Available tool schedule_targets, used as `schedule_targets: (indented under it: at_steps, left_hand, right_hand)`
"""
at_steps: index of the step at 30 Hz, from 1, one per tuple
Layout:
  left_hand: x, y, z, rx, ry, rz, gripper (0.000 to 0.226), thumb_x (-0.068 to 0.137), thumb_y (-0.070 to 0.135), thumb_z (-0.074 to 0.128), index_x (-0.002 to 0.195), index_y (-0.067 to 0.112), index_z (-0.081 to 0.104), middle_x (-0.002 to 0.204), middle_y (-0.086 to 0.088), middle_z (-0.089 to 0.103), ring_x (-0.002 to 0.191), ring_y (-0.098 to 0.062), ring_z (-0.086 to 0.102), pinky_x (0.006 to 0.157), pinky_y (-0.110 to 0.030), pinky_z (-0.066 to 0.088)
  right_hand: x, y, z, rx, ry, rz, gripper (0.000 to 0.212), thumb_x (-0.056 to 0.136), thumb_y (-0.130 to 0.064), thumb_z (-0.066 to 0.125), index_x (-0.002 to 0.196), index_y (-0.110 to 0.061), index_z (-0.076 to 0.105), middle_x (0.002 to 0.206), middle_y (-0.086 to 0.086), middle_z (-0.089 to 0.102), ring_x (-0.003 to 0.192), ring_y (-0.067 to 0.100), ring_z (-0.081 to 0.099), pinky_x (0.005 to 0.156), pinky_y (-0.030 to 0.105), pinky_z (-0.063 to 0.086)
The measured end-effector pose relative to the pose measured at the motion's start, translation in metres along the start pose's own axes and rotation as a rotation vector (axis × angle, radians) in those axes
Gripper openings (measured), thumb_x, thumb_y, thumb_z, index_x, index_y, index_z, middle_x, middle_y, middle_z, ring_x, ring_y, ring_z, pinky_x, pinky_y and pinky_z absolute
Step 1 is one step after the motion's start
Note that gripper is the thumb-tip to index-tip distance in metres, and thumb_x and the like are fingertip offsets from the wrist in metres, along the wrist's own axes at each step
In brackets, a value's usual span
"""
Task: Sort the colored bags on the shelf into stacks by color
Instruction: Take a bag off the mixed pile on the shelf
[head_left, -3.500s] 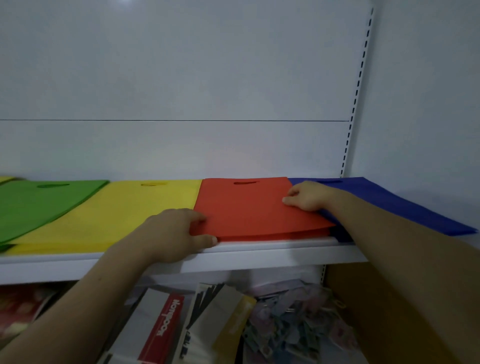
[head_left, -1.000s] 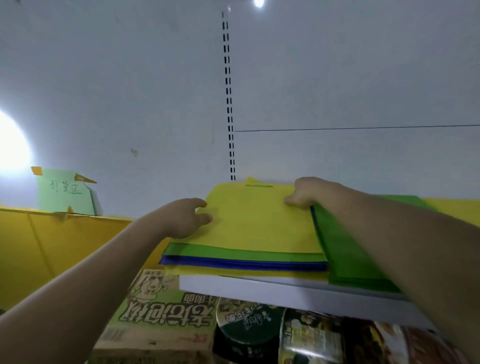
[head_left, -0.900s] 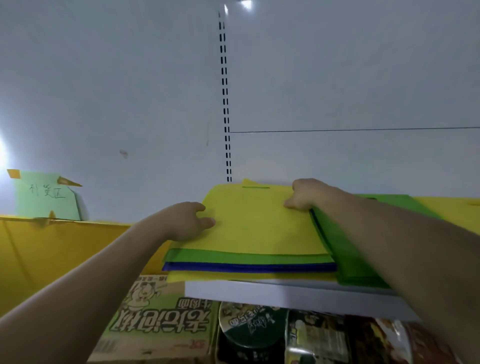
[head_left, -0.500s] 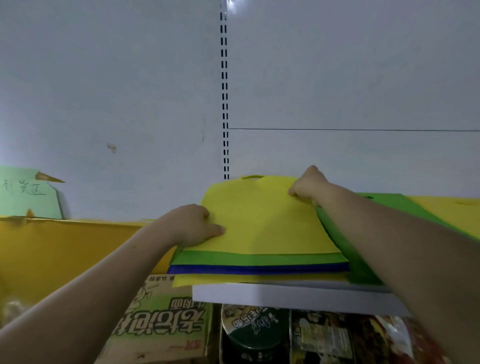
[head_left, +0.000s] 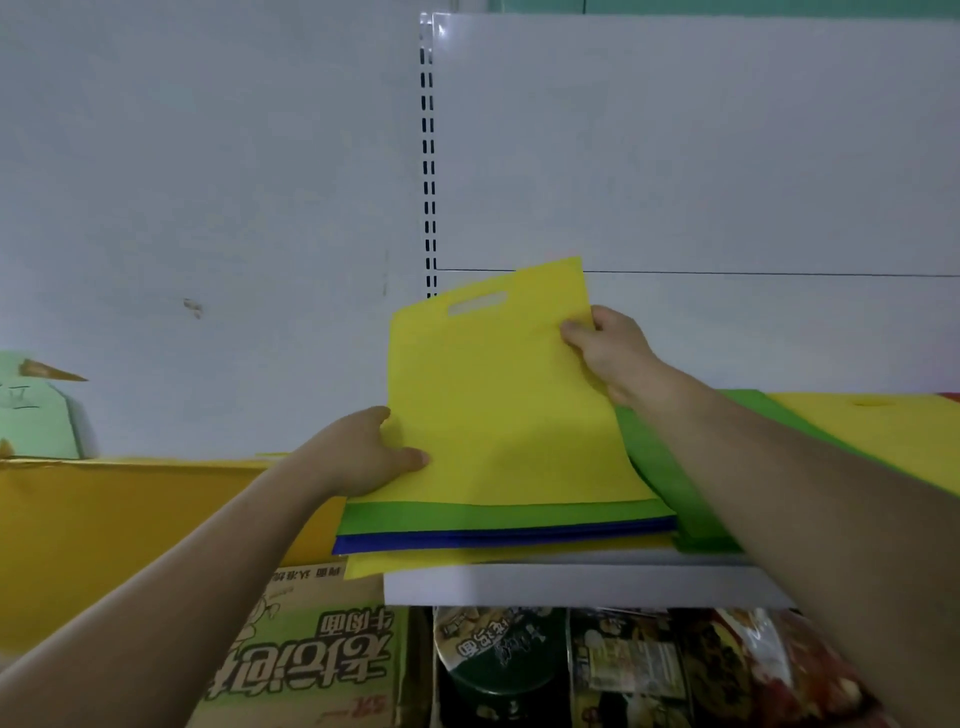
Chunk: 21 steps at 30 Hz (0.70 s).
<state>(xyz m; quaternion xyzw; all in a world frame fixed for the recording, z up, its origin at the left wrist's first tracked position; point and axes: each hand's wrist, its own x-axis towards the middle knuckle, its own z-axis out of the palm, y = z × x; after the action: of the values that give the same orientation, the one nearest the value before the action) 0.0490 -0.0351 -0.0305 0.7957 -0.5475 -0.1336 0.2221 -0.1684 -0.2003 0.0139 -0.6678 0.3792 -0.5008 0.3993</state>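
Centre of frame: top yellow bag (head_left: 498, 405) tilted up at its far, handle-cutout end, near edge resting on the mixed pile. Right hand (head_left: 613, 353) pinches its right edge, thumb on top. Left hand (head_left: 363, 457) grips its left edge, thumb over the front. Beneath, a green bag (head_left: 493, 517), a blue bag (head_left: 483, 539), another yellow layer (head_left: 374, 564), all on the white shelf (head_left: 571, 584). Right of centre, a green stack (head_left: 670, 478); far right, a yellow stack (head_left: 883, 421). Lower frame: a carton (head_left: 311, 660) and packets (head_left: 649, 670).

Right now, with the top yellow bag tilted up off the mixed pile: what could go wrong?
1. The bottom yellow bag overhangs the left end of the shelf; a tug could pull it off.
2. The left hand grips the top yellow bag right at the green bag beneath, which might lift with it.
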Motion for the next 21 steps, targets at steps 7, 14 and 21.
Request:
schedule_targets:
  at_steps: [7, 14, 21]
  left_hand:
    - [-0.001, -0.005, -0.005, -0.478, 0.176, 0.08, 0.071, 0.082, 0.023, 0.071, 0.142, 0.022, 0.032, 0.116, -0.005, 0.057, 0.1, -0.028, 0.058, 0.086, -0.04, 0.048]
    - [-0.023, 0.008, -0.005, -0.751, 0.344, 0.251, 0.049, 0.086, 0.003, 0.06, 0.124, 0.033, 0.05, 0.085, -0.001, 0.056, 0.076, -0.018, 0.058, 0.066, -0.036, 0.048]
    - [-0.052, 0.062, 0.005, -0.787, 0.394, 0.402, 0.049, 0.088, 0.001, 0.056, 0.116, 0.04, 0.046, 0.082, 0.006, 0.05, 0.069, -0.014, 0.053, 0.059, -0.03, 0.042]
  right_hand:
    - [-0.024, -0.027, -0.009, 0.182, 0.114, -0.077, 0.008, 0.091, -0.021, 0.063, 0.098, -0.019, 0.066, 0.103, 0.004, 0.07, 0.094, 0.023, 0.068, 0.085, 0.039, 0.055]
    - [-0.06, -0.04, -0.042, 0.114, 0.358, -0.173, 0.004, 0.09, -0.019, 0.062, 0.087, -0.02, 0.064, 0.081, -0.007, 0.066, 0.068, 0.007, 0.06, 0.061, 0.018, 0.05]
    - [-0.093, -0.048, -0.1, 0.07, 0.479, -0.145, 0.01, 0.089, -0.018, 0.061, 0.099, -0.02, 0.06, 0.093, -0.001, 0.066, 0.083, 0.017, 0.062, 0.077, 0.033, 0.051]
